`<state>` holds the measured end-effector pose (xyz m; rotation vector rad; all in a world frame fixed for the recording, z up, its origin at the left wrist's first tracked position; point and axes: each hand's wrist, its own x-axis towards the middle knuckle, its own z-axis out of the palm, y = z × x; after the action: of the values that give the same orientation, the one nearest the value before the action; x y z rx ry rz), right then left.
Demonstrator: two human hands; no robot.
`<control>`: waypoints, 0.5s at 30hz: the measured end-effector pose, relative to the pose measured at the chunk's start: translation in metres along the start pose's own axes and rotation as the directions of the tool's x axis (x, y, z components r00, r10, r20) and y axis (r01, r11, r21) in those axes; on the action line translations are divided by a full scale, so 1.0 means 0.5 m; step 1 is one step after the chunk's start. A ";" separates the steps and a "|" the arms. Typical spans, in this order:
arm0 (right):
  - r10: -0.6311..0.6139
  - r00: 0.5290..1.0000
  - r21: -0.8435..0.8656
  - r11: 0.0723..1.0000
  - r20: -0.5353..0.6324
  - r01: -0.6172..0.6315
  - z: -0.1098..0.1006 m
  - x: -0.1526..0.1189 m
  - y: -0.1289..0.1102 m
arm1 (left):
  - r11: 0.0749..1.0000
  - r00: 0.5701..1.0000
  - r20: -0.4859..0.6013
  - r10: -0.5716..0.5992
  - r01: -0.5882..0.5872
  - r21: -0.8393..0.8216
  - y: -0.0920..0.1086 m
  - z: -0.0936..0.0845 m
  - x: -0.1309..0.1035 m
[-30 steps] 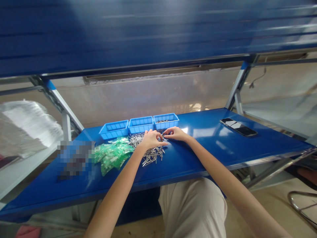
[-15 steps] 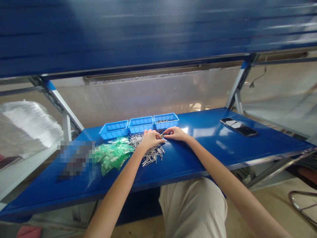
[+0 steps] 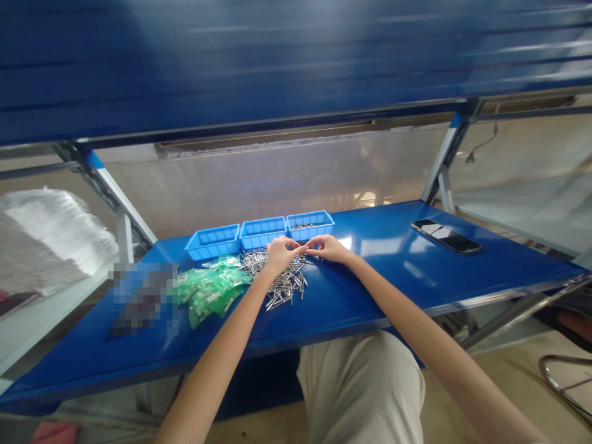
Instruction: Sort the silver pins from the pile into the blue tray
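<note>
A loose pile of thin silver metal pins, perhaps rivets [image 3: 284, 288], lies on the blue table. Over its far right part, my left hand [image 3: 281, 254] and my right hand [image 3: 327, 248] meet at the fingertips. The fingers of each are pinched together; anything between them is too small to make out. Just behind my hands stands a blue bin [image 3: 311, 233] with some dark pins in it. Left of it are a middle blue bin [image 3: 263, 239] and a left blue bin [image 3: 213, 251]. Green plastic bags [image 3: 210, 290] are heaped beside the pile.
A phone [image 3: 446, 237] lies on the right of the blue table [image 3: 383, 280]. Metal posts [image 3: 124, 200] hold a blue panel [image 3: 277, 68] overhead. Clear plastic wrapping [image 3: 55, 231] is at the far left. Something at the table's left is pixelated.
My left hand has risen slightly and moved away from me, its fingertips now meeting those of my right hand. The right hand has barely shifted. Bins, bags and phone stay put.
</note>
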<state>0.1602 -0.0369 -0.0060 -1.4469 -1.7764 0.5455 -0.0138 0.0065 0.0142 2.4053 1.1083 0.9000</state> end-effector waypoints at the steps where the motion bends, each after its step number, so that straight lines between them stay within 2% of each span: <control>1: -0.008 1.000 0.040 0.999 -0.016 0.009 0.001 0.001 -0.001 | 0.999 1.000 -0.024 -0.021 0.020 -0.041 0.001 0.000 0.002; 3: -0.015 1.000 0.127 0.992 -0.019 0.017 0.004 0.001 -0.006 | 0.992 0.996 -0.063 -0.057 0.049 -0.118 0.001 0.000 0.004; 7: -0.012 0.997 0.278 0.961 0.076 -0.009 0.006 -0.002 -0.026 | 0.969 0.991 -0.082 -0.104 0.082 -0.232 -0.003 0.007 0.008; 13: 0.003 0.991 0.380 0.923 0.136 -0.055 0.007 -0.006 -0.040 | 0.968 0.993 -0.054 -0.107 0.091 -0.234 0.004 0.013 0.006; 15: 0.027 0.992 0.390 0.918 0.121 -0.072 0.005 -0.005 -0.039 | 0.971 0.992 -0.070 -0.106 0.088 -0.222 0.009 0.010 0.004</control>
<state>0.1459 -0.0443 0.0060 -1.1985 -1.6011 0.9696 -0.0068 0.0051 0.0138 2.1361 1.0841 1.0370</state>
